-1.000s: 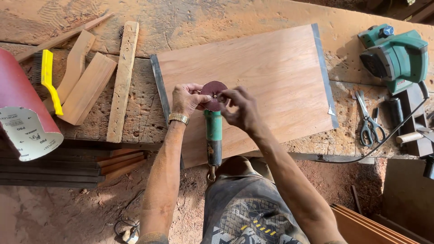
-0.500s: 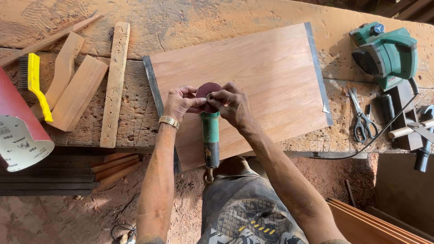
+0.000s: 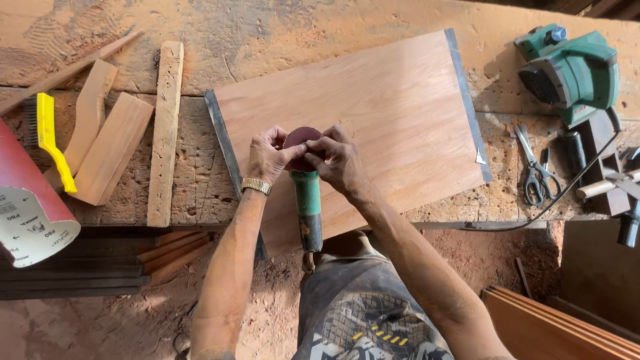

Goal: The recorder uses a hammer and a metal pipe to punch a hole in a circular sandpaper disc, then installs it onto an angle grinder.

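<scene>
Far left of the left hand point(image 3: 268, 157), a red sandpaper roll point(image 3: 27, 200) with pale printed backing is seen, then a yellow-handled wire brush point(image 3: 50, 140) and rough wood offcuts point(image 3: 113, 157). A dark red sanding disc point(image 3: 301, 137) is pinched by both hands, fingers curled closed on its edges, atop a green-bodied grinder point(image 3: 309, 203) over a smooth plywood panel point(image 3: 373, 113). The right hand point(image 3: 340, 160) sits just beside the left. Further right lie scissors point(image 3: 537, 177) and a green power planer point(image 3: 570, 70).
</scene>
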